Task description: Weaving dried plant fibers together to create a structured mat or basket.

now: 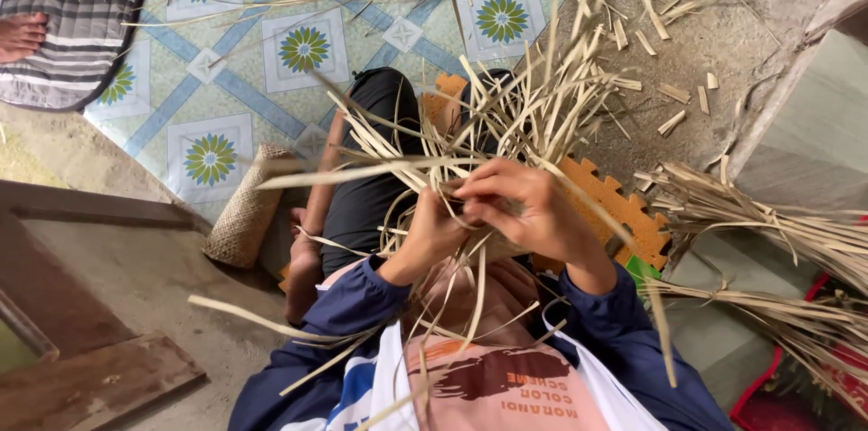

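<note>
Two hands meet at the centre of the head view, and we see both closed on the same tangle of pale dried leaf strips (470, 137). Our right hand (524, 209) sits on top, fingers curled and pinching strips near the woven knot, while our left hand (432, 232) grips from below and behind it, the two touching. We judge the right hand the nearer to the loose ends. From the hands the strips fan up and away, their long axes running mostly toward the top right of the frame, with one long strip lying almost level out to the left.

Under our knees we see an orange foam mat (624, 209) with a toothed edge, resting on the concrete floor (723, 24), where short cut pieces lie scattered. A tied bundle of strips (768, 218) lies to the right, well apart from the hands. A small woven roll (242, 214) rests on the left, at the edge of a patterned floor sheet (244, 78) with blue lines and green-and-yellow flowers. A striped cushion (72, 19) shows at top left with another person's bare foot (20, 35) on it. The chest of our shirt bears a pink panel with dark print, which we leave unread
</note>
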